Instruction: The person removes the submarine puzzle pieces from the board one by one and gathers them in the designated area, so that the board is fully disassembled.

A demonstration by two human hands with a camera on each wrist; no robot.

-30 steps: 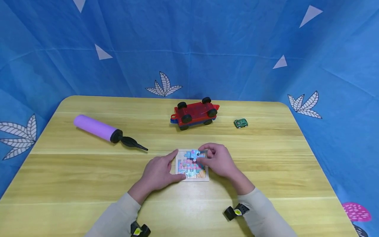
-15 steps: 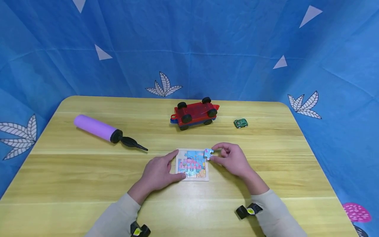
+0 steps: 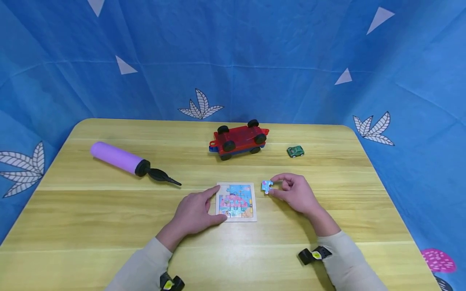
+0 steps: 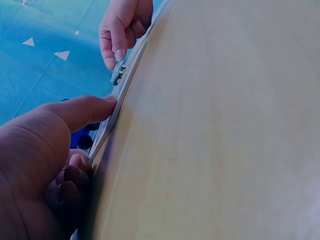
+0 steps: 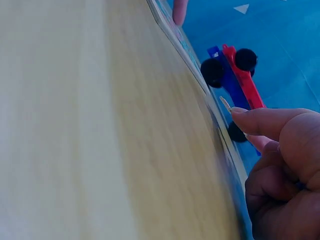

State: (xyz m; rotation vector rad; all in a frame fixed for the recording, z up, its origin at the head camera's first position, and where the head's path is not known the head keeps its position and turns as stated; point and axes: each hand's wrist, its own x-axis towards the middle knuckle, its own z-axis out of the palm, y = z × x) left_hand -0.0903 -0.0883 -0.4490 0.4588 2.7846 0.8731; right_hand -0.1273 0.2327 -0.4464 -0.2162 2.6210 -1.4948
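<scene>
A small square jigsaw puzzle [image 3: 254, 206] with a pale frame and a pink and blue picture lies on the table. My left hand [image 3: 196, 211] holds its left side, index finger at the upper left corner and thumb on the lower left. Bare backing shows at the puzzle's upper left. To the right of the frame, my right hand [image 3: 296, 195] pinches a blue jigsaw piece [image 3: 266, 185] with a pink spot between thumb and index finger. The right wrist view shows that piece [image 5: 225, 103] edge-on at the fingertips.
Behind the puzzle, a red toy car chassis [image 3: 240, 139] with black wheels lies upside down over a blue one. A small green toy car [image 3: 295, 151] stands to its right. A purple hand pump [image 3: 118, 157] with black nozzle lies at the left. Blue cloth [image 3: 233, 60] hangs behind the table.
My right hand has moved right with the jigsaw piece, from over the puzzle to beside its frame. The left hand has stayed on the frame's left side.
</scene>
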